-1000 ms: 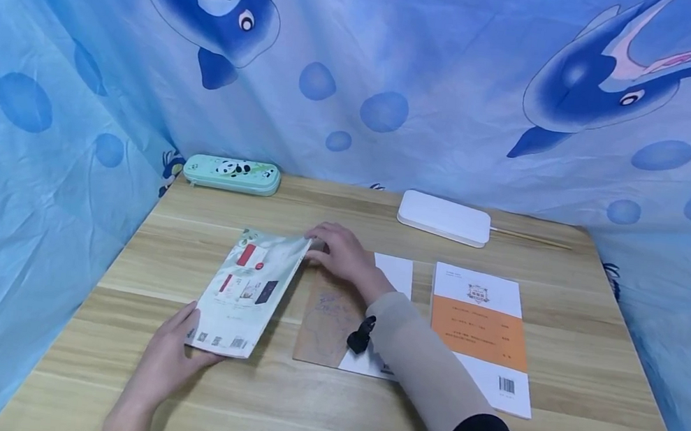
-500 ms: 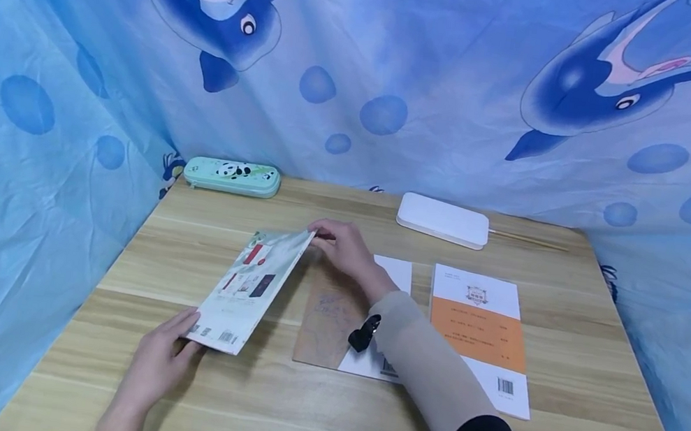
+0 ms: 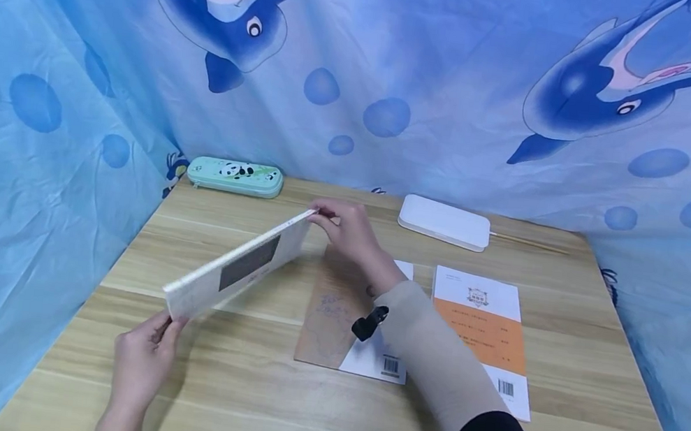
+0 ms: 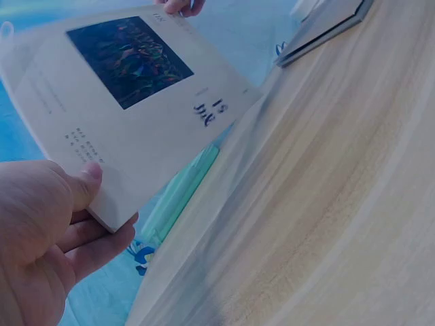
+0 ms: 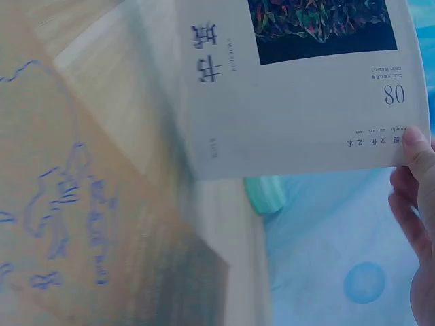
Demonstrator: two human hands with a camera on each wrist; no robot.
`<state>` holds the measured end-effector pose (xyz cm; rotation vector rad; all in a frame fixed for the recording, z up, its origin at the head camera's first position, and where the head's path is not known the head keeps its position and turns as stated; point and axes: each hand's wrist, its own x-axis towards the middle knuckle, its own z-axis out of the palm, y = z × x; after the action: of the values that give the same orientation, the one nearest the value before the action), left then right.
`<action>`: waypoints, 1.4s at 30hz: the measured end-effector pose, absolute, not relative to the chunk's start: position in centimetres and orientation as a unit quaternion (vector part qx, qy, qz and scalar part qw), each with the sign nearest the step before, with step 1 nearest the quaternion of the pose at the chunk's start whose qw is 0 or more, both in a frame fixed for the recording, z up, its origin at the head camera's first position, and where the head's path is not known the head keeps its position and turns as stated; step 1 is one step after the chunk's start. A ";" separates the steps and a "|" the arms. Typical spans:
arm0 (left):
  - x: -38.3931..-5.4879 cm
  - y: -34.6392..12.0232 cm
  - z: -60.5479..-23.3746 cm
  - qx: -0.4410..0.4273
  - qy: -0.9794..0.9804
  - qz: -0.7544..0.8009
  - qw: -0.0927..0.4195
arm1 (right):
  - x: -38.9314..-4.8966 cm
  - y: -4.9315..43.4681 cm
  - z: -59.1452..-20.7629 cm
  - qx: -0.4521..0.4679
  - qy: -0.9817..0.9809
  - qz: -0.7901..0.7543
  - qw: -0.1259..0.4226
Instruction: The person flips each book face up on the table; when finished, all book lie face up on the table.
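A thin white magazine point(image 3: 239, 260) is held up on its side between both hands, its front cover with a dark picture tipped toward the person. My left hand point(image 3: 144, 356) pinches its near left corner, the thumb lying on the cover in the left wrist view. At the far right corner my right hand point(image 3: 347, 230) pinches it between thumb and fingers, as the right wrist view shows too. Under the right forearm lies a brown and white booklet point(image 3: 335, 313) with blue pen scribbles, partly hidden by the arm. Right of it is a white and orange book point(image 3: 480, 321).
A mint green pencil case point(image 3: 236, 177) with pandas sits at the back left of the wooden table point(image 3: 250, 402). At the back right lies a white flat box point(image 3: 444, 222), a thin stick point(image 3: 529, 243) poking out beside it. A blue dolphin curtain point(image 3: 362, 56) surrounds the table.
The magazine has turned from showing its back cover, lifted and tilted steeply so its front cover now faces the person. The left hand has shifted left and lower; the right hand has risen slightly.
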<state>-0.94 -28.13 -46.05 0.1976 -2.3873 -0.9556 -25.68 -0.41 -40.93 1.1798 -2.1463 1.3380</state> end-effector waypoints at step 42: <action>-0.8 -29.3 -46.4 0.221 -0.863 -0.432 0.139 | -25.7 -6.1 -47.6 0.186 -0.758 0.600 -0.177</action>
<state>-0.85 -29.29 -46.39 0.6382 -2.4960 -1.2500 -25.74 -6.14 -47.62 0.6613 -2.6932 2.1316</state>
